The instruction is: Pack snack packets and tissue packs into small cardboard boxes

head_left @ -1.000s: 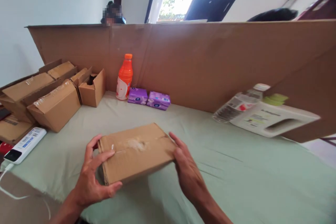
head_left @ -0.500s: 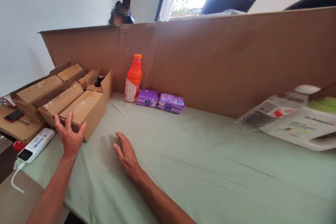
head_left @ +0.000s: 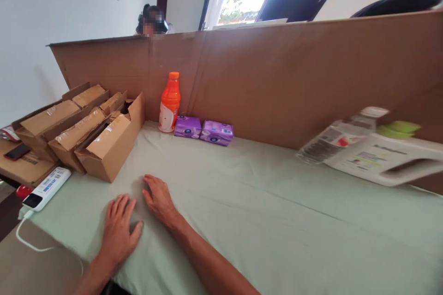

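Note:
Both my hands lie flat on the pale green cloth (head_left: 277,221) near the table's front left. My left hand (head_left: 118,233) rests palm down with fingers stretched out, holding nothing. Just to its right, my right hand (head_left: 159,200) also lies flat and empty. A closed cardboard box (head_left: 110,147) sits a short way beyond them, set against a row of similar taped boxes (head_left: 65,124) at the left.
A tall cardboard wall (head_left: 277,78) runs along the table's far side. An orange bottle (head_left: 169,101) and two purple packets (head_left: 203,129) stand against it. A clear bottle (head_left: 341,138) and white jug (head_left: 387,161) lie at right. A white power strip (head_left: 44,188) sits at the left edge. Another person is behind the wall.
The box I held a second ago now sits in the row at the left. My left hand has come back from it and lies flat beside my right hand.

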A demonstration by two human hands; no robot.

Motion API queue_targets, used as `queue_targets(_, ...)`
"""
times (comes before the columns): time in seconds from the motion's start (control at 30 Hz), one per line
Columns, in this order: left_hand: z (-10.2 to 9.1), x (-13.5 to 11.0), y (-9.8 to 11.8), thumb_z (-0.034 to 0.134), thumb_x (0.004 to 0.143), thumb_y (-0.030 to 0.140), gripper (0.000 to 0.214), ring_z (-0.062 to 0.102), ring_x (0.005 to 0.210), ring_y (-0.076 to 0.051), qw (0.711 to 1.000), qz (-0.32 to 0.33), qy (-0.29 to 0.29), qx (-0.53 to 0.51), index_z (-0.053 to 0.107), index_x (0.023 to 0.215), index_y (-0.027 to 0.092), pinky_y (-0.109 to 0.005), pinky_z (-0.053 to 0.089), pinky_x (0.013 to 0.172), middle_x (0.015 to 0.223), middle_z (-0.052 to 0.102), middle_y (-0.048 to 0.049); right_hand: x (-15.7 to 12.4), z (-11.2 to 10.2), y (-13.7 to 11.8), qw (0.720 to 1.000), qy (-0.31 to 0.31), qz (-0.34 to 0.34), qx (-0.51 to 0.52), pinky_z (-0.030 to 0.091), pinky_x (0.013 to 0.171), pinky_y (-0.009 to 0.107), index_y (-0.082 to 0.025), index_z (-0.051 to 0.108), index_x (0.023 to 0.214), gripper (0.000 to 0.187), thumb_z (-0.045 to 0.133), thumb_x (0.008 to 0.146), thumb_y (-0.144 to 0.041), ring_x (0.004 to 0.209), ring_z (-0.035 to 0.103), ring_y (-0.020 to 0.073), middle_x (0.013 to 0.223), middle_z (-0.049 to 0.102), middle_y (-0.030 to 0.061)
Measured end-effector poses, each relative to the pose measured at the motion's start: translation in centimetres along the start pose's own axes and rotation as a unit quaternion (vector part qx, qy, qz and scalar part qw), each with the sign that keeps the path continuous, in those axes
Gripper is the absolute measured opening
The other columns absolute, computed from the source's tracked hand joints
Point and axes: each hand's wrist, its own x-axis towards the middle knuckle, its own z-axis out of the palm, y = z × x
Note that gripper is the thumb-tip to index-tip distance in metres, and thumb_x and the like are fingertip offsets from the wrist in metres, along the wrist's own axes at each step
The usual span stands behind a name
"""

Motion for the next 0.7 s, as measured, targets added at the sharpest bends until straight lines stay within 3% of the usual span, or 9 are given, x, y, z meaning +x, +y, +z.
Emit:
queue_targets(0.17, -0.4, 1.1, 0.0, 0.052, 0.082, 0.02, 0.055, 0.059, 0.125, -0.036, 0.999, -0.005, 0.029, -0.015, 0.055, 0.137, 0.014, -0.06, 0.045, 0.108, 0.132, 0.064, -0.0189, -0.7, -0.9, -2.5, 0.996, -0.056, -0.024, -0.072, 0.04, 0.11, 0.052, -0.012, 0.064, 0.127, 0.037, 0.052, 0.093, -0.017, 0.135, 0.05, 0.0329, 0.142, 0.058, 0.0187)
queue_targets(0.33, -1.0, 0.9, -0.8, 0.045, 0.083, 0.014, 0.056, 0.065, 0.115, -0.03, 0.997, -0.022, 0.062, -0.033, 0.048, 0.14, 0.014, -0.05, 0.054, 0.099, 0.124, 0.067, -0.0167, -4.5, -1.8, -4.8, 0.988, -0.087, -0.058, -0.112, 0.034, 0.115, 0.051, -0.013, 0.056, 0.138, 0.044, 0.056, 0.096, -0.029, 0.141, 0.042, 0.0321, 0.15, 0.051, 0.0166)
queue_targets(0.53, -1.7, -0.4, -0.6, 0.045, 0.084, 0.017, 0.047, 0.063, 0.117, -0.031, 0.999, 0.009, 0.049, -0.013, 0.059, 0.128, 0.013, -0.052, 0.051, 0.103, 0.123, 0.069, -0.0167, -10.1, -2.1, -7.3, 0.978, -0.125, -0.099, -0.134, 0.03, 0.119, 0.049, -0.015, 0.05, 0.145, 0.055, 0.055, 0.098, -0.045, 0.144, 0.038, 0.0291, 0.155, 0.047, 0.0127)
queue_targets(0.7, -2.9, -2.5, 0.4, 0.046, 0.089, 0.021, 0.038, 0.058, 0.124, -0.035, 0.998, 0.048, 0.022, 0.032, 0.068, 0.119, 0.015, -0.055, 0.045, 0.107, 0.129, 0.067, -0.0171, -12.9, -1.8, -8.4, 0.979, -0.124, -0.099, -0.131, 0.027, 0.122, 0.049, -0.014, 0.047, 0.147, 0.058, 0.051, 0.099, -0.046, 0.146, 0.037, 0.0282, 0.155, 0.046, 0.0131)
